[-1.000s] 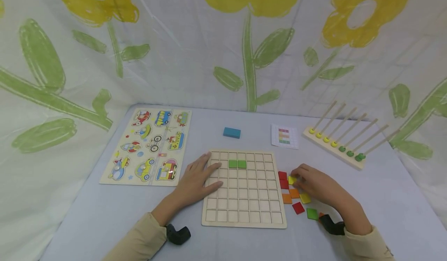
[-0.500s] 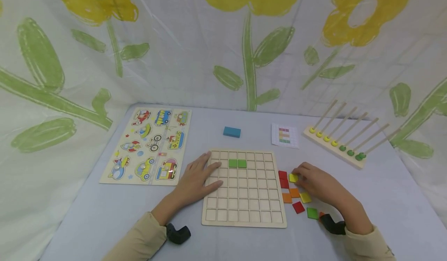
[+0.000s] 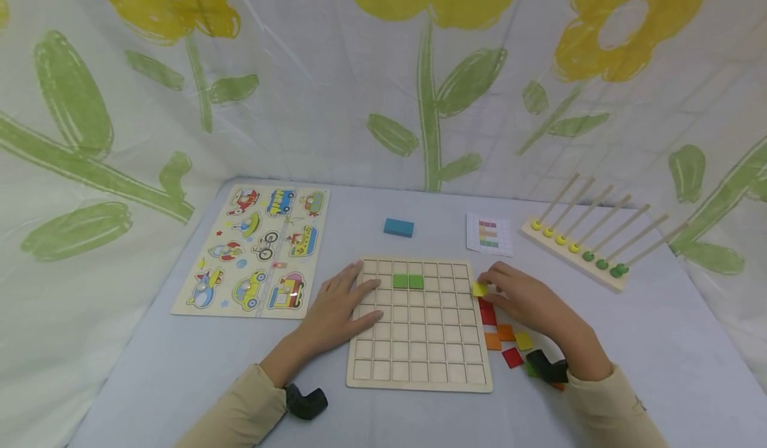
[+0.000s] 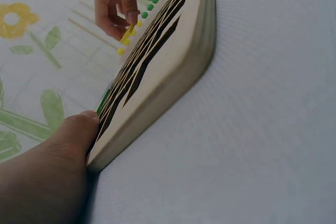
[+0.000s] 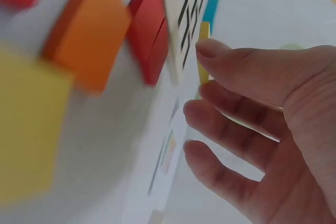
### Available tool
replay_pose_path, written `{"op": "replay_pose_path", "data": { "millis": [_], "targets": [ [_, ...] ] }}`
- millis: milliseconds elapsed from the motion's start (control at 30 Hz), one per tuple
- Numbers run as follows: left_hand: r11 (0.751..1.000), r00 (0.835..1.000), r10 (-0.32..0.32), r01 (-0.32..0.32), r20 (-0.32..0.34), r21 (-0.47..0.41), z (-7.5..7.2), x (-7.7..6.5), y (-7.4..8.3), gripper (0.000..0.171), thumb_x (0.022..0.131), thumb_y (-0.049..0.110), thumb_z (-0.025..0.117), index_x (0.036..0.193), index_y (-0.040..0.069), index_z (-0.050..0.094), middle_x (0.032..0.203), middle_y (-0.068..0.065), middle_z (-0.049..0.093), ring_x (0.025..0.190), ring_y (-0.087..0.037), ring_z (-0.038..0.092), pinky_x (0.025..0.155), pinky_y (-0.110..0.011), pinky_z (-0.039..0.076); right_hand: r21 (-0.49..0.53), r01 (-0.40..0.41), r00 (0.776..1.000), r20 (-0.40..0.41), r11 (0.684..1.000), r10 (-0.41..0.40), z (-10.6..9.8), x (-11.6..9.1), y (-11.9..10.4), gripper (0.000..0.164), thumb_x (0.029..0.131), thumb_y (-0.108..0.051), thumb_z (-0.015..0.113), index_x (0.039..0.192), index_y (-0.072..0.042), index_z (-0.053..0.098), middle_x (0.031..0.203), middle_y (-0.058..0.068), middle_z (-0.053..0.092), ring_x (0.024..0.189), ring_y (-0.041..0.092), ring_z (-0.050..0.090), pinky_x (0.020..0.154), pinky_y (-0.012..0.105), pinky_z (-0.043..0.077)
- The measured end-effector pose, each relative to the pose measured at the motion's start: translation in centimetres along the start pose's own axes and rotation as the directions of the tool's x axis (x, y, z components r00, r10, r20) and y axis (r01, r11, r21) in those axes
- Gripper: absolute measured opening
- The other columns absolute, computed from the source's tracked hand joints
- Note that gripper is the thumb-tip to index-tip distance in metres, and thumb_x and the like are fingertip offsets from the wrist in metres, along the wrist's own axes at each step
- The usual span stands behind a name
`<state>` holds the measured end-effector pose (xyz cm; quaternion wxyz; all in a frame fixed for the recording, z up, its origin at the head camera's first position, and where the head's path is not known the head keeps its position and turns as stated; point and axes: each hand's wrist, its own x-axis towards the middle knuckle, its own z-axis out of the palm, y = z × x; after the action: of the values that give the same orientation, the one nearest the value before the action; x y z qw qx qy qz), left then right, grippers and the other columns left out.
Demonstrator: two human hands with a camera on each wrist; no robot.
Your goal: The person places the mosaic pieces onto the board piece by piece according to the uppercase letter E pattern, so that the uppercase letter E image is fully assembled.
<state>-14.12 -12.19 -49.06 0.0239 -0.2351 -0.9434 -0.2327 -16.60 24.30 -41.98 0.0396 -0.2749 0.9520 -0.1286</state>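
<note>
A wooden grid board (image 3: 419,353) lies in the middle of the table, with two green tiles (image 3: 408,281) side by side in its second row. My left hand (image 3: 337,308) rests on the board's left edge, fingers spread and straight. Between thumb and fingertips my right hand (image 3: 522,299) pinches a yellow square tile (image 3: 481,289), held up by the board's right edge; the right wrist view shows this tile (image 5: 203,31) edge-on. Below that hand lie red tiles (image 3: 488,315), orange tiles (image 3: 506,332) and another yellow tile (image 3: 523,341). The wrist strap partly hides a green tile.
A vehicle puzzle board (image 3: 248,255) lies at the left. Behind the grid are a blue block (image 3: 399,227) and a card with a coloured pattern (image 3: 488,233). A peg rack with yellow and green beads (image 3: 573,253) stands at the back right.
My right hand has lifted the yellow tile from the loose tiles and carried it left and away from me, to the board's edge. The left hand has stayed in place.
</note>
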Motion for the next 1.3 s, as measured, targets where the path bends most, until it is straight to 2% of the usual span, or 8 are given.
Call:
{"op": "replay_pose_path", "data": {
  "millis": [367,533,733,833,1067,1300],
  "targets": [
    [1.0,1.0,-0.011,0.011,0.011,-0.003,-0.2,0.0,0.2,0.063,0.091,0.061,0.049,0.144,0.028,0.043,0.159,-0.01,0.02,0.147,-0.025,0.015,0.113,-0.049,0.022,0.039,0.065,0.998,0.004,0.997,-0.065,0.5,3.8,-2.0,0.028,0.087,-0.02,0.072,0.113,-0.019,0.063,0.105,-0.01,0.06,0.089,0.009,0.059,0.079,0.03,0.053],
    [1.0,1.0,-0.013,0.013,0.018,-0.002,-0.2,0.1,0.4,0.063,0.091,0.062,0.048,0.144,0.029,0.043,0.159,-0.009,0.019,0.147,-0.024,0.014,0.113,-0.049,0.021,0.094,0.069,0.997,0.038,0.993,-0.073,0.9,4.9,-2.6,0.024,0.087,-0.022,0.071,0.109,-0.019,0.063,0.102,-0.011,0.06,0.086,0.007,0.057,0.079,0.029,0.051],
    [1.0,1.0,-0.004,0.004,-0.001,-0.003,-0.3,0.0,0.4,0.063,0.091,0.06,0.051,0.144,0.027,0.044,0.158,-0.011,0.021,0.147,-0.026,0.016,0.112,-0.05,0.023,0.099,0.1,0.993,0.057,0.99,-0.106,1.5,6.3,-3.3,0.017,0.089,-0.024,0.069,0.103,-0.02,0.061,0.099,-0.012,0.059,0.082,0.006,0.055,0.076,0.028,0.05],
    [1.0,1.0,0.003,-0.003,-0.009,-0.007,-0.3,0.0,0.4,0.062,0.091,0.059,0.052,0.143,0.026,0.045,0.158,-0.012,0.022,0.146,-0.028,0.018,0.111,-0.051,0.024,0.098,0.1,0.991,0.076,0.99,-0.107,1.5,6.6,-3.6,0.015,0.09,-0.023,0.068,0.103,-0.019,0.062,0.1,-0.011,0.06,0.083,0.006,0.055,0.076,0.029,0.05],
    [1.0,1.0,0.014,-0.014,-0.022,-0.006,-0.3,0.0,0.4,0.062,0.09,0.058,0.053,0.143,0.026,0.046,0.157,-0.012,0.023,0.146,-0.028,0.019,0.111,-0.051,0.024,0.098,0.028,0.989,0.138,0.995,-0.042,1.7,6.8,-4.1,0.016,0.092,-0.022,0.065,0.108,-0.018,0.064,0.104,-0.011,0.061,0.089,0.006,0.056,0.083,0.03,0.05],
    [1.0,1.0,-0.006,0.006,-0.004,0.009,-0.1,0.1,0.2,0.063,0.09,0.061,0.05,0.143,0.028,0.044,0.158,-0.01,0.021,0.147,-0.026,0.016,0.112,-0.05,0.023,0.08,0.071,0.99,0.114,0.994,-0.08,2.1,6.8,-4.2,0.017,0.092,-0.019,0.065,0.108,-0.017,0.065,0.105,-0.009,0.06,0.09,0.006,0.057,0.082,0.029,0.05]
  ]
}}
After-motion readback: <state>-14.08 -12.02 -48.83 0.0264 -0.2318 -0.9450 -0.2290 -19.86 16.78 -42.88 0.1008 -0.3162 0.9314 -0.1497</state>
